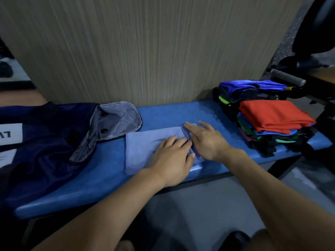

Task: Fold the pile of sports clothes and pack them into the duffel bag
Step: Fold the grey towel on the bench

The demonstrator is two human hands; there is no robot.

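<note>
A light blue cloth (145, 147) lies flat on the blue table (112, 180), between the dark blue duffel bag (41, 142) on the left and the pile of clothes (268, 120) on the right. The left hand (172, 160) rests on the cloth with its fingers straight. The right hand (206, 140) lies beside it, fingers spread flat, pressing the cloth's folded right edge. The bag's grey flap (117, 118) lies open, touching the cloth's far corner.

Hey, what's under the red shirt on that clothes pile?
Under the red shirt show edges of blue, green, maroon and black clothes, stacked on the blue bench. How many, and what each is, stays covered.
</note>
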